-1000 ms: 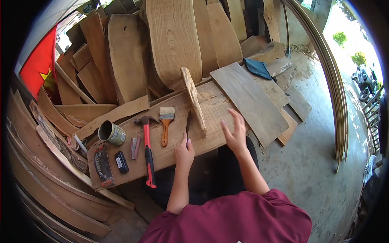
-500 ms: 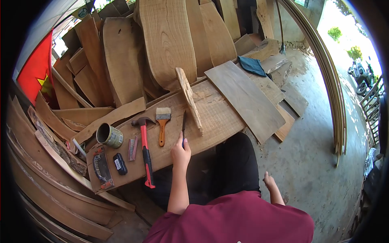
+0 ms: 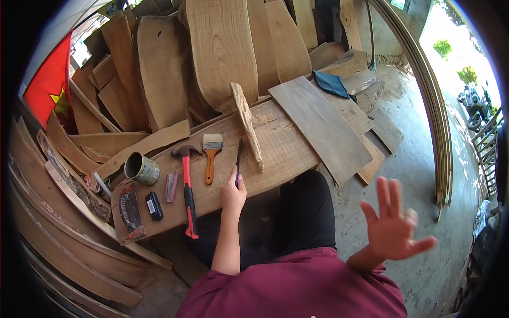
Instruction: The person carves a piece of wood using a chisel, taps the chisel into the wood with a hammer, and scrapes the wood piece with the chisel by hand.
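Observation:
My left hand (image 3: 233,195) is closed around the blue handle of a slim, dark, pointed tool (image 3: 239,153) at the bench's front edge, the tip aimed away from me. Just right of that tip, a rough, pale strip of wood (image 3: 246,124) rests on the wooden bench (image 3: 286,140). A paintbrush (image 3: 211,158) with an orange handle lies to the left of the tool. Beside the brush is a red and black claw hammer (image 3: 187,191). My right hand (image 3: 392,225) is raised over the floor at the right, its fingers spread with nothing in them.
Left on the bench are a tin can (image 3: 142,168), a sanding block (image 3: 132,214), a small dark case (image 3: 154,205) and pinkish strips (image 3: 171,186). A grey board (image 3: 323,130) overhangs the right end, near a teal cloth (image 3: 331,84). Wood slabs (image 3: 222,53) lean behind.
My right hand has come up from low at my side, now open and spread. My left hand still grips the slim tool, and the view has shifted slightly.

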`<act>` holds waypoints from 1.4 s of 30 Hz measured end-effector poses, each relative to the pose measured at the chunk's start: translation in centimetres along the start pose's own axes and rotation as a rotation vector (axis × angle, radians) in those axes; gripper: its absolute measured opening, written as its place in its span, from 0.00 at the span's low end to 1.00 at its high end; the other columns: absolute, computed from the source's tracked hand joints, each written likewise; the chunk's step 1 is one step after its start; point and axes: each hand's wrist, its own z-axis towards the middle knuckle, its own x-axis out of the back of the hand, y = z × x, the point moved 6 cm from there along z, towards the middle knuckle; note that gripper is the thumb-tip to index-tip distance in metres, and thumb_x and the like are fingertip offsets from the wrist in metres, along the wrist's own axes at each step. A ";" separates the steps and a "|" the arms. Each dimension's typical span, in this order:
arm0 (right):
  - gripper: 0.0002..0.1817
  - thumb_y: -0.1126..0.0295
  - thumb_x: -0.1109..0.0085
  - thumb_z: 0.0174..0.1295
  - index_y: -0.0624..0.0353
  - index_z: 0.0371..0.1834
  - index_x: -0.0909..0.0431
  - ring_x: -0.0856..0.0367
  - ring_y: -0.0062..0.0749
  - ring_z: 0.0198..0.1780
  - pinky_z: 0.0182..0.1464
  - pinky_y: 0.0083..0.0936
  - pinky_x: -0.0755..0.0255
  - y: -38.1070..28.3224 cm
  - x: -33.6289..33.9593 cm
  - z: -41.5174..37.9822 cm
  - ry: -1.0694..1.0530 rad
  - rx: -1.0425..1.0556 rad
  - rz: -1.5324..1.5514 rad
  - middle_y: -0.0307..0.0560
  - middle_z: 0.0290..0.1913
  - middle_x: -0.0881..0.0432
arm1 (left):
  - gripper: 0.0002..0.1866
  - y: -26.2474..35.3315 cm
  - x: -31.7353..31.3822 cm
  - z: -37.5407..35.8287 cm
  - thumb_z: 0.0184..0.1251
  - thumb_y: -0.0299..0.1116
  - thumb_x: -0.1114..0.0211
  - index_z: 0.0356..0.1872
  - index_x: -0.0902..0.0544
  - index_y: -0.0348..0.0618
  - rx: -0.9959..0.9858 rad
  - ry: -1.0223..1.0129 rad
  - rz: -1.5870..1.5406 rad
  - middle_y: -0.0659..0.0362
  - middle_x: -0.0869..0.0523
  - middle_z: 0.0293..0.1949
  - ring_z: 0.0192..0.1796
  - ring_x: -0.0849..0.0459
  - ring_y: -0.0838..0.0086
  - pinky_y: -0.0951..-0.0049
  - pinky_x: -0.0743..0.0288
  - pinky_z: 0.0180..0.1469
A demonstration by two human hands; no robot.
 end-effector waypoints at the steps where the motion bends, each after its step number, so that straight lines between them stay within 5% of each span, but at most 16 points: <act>1: 0.33 0.41 0.62 0.66 0.62 0.51 0.24 0.66 0.62 0.75 0.68 0.64 0.56 -1.3 -2.0 0.6 -0.085 0.098 0.151 0.69 0.73 0.56 | 0.20 0.0 0.1 0.0 0.66 0.34 0.45 0.58 0.24 0.39 0.004 0.001 0.006 0.39 0.17 0.35 0.39 0.18 0.47 0.56 0.25 0.43; 10: 0.28 0.46 0.57 0.65 0.58 0.51 0.23 0.61 0.61 0.74 0.65 0.65 0.52 -3.5 -7.8 2.5 -0.413 0.120 0.337 0.63 0.70 0.49 | 0.20 -0.6 -0.1 0.0 0.66 0.35 0.45 0.58 0.24 0.41 0.103 -0.065 -0.011 0.38 0.17 0.38 0.41 0.18 0.47 0.56 0.24 0.43; 42: 0.15 0.63 0.42 0.63 0.46 0.53 0.22 0.43 0.55 0.71 0.53 0.67 0.35 -4.7 -8.7 2.0 -0.293 0.190 0.182 0.40 0.58 0.25 | 0.20 0.1 0.2 0.0 0.68 0.36 0.46 0.58 0.23 0.41 -0.029 -0.010 -0.031 0.36 0.18 0.35 0.39 0.18 0.45 0.56 0.24 0.41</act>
